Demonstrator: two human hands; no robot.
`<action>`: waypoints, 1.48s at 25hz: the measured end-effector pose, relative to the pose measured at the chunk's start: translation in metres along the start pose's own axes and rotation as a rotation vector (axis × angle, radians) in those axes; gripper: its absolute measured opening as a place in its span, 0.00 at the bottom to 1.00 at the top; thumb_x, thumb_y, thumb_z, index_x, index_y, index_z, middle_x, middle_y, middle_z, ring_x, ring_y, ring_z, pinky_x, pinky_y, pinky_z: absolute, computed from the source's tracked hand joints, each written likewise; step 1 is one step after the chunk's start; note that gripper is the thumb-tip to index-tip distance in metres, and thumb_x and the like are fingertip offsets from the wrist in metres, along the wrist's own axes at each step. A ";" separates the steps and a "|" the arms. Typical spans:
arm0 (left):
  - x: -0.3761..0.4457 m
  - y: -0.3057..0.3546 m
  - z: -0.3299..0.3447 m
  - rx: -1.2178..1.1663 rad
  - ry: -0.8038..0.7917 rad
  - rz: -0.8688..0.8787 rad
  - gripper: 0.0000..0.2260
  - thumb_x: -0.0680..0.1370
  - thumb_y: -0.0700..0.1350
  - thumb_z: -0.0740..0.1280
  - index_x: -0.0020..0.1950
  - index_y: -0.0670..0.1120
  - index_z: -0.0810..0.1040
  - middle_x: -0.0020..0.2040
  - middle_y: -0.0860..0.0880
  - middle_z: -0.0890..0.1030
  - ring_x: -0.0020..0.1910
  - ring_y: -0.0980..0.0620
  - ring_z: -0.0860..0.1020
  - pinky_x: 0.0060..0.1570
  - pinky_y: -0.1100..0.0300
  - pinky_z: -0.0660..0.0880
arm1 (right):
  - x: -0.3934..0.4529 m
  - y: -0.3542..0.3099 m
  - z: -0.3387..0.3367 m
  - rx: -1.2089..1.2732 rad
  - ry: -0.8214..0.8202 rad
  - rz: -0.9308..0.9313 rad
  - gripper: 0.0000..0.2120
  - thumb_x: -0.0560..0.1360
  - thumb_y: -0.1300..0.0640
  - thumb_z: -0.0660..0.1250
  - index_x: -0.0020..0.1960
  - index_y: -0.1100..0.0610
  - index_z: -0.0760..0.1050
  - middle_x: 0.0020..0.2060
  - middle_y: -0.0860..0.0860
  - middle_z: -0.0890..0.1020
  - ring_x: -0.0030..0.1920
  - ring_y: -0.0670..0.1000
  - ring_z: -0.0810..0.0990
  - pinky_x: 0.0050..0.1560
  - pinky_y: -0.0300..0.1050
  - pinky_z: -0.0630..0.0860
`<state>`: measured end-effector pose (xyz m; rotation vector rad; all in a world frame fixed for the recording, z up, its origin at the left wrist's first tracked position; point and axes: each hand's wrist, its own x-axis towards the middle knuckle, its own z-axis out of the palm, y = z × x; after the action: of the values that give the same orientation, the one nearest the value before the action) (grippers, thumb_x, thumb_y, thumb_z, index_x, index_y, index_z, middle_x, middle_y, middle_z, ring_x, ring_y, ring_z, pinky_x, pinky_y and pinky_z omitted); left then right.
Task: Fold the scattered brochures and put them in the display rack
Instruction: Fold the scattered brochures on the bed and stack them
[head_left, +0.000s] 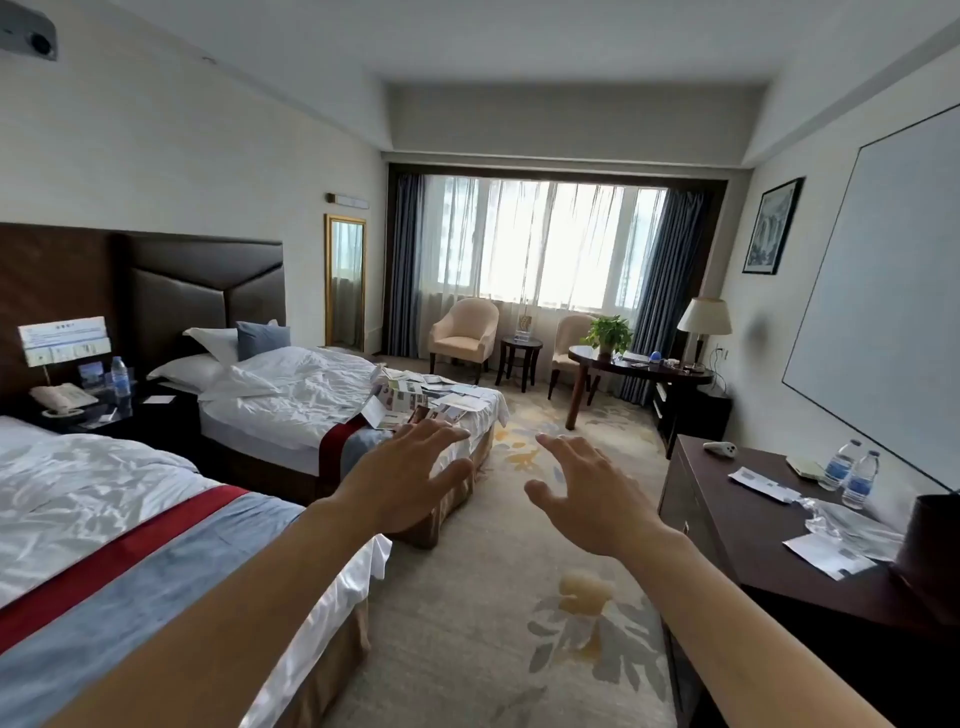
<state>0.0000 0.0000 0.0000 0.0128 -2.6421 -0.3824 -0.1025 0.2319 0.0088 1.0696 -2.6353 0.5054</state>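
Note:
Several unfolded brochures (415, 397) lie scattered over the foot of the far bed (291, 395). My left hand (410, 478) is stretched out in the air with its fingers spread, holding nothing, well short of the brochures. My right hand (592, 493) is raised beside it over the carpet, fingers straight and apart, also holding nothing. A clear display rack (96, 382) with a brochure in it stands on the nightstand (130, 410) between the beds, next to a water bottle (120, 375). More brochures (763, 484) lie on the dark dresser (737, 525) at the right.
The near bed (104, 509) fills the lower left. A carpeted aisle (493, 597) runs between the beds and the dresser. Two water bottles (849, 470) stand on the dresser. Armchairs (465, 332), a small round table (518, 358) and a desk (639, 371) with a lamp (704, 325) stand by the window.

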 end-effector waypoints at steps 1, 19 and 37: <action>0.003 -0.001 0.003 -0.011 -0.008 -0.005 0.23 0.80 0.64 0.53 0.73 0.60 0.64 0.75 0.57 0.65 0.74 0.54 0.63 0.69 0.45 0.67 | 0.005 0.001 0.002 0.006 -0.003 -0.002 0.31 0.78 0.35 0.58 0.78 0.42 0.55 0.77 0.46 0.63 0.75 0.52 0.64 0.68 0.57 0.67; 0.238 -0.144 0.096 -0.029 -0.054 0.064 0.23 0.79 0.65 0.52 0.73 0.61 0.65 0.73 0.57 0.68 0.72 0.55 0.66 0.67 0.53 0.67 | 0.225 0.087 0.080 0.013 -0.006 0.163 0.31 0.79 0.37 0.59 0.78 0.44 0.57 0.76 0.47 0.65 0.74 0.53 0.66 0.67 0.55 0.67; 0.511 -0.238 0.213 0.005 0.021 0.100 0.29 0.76 0.71 0.46 0.71 0.60 0.67 0.71 0.57 0.71 0.69 0.56 0.69 0.64 0.52 0.71 | 0.509 0.239 0.164 0.048 0.002 0.070 0.31 0.77 0.36 0.59 0.77 0.44 0.58 0.75 0.48 0.67 0.73 0.54 0.67 0.70 0.58 0.67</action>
<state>-0.5647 -0.2099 -0.0164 -0.1128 -2.6111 -0.3402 -0.6440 0.0091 -0.0118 0.9923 -2.6795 0.5862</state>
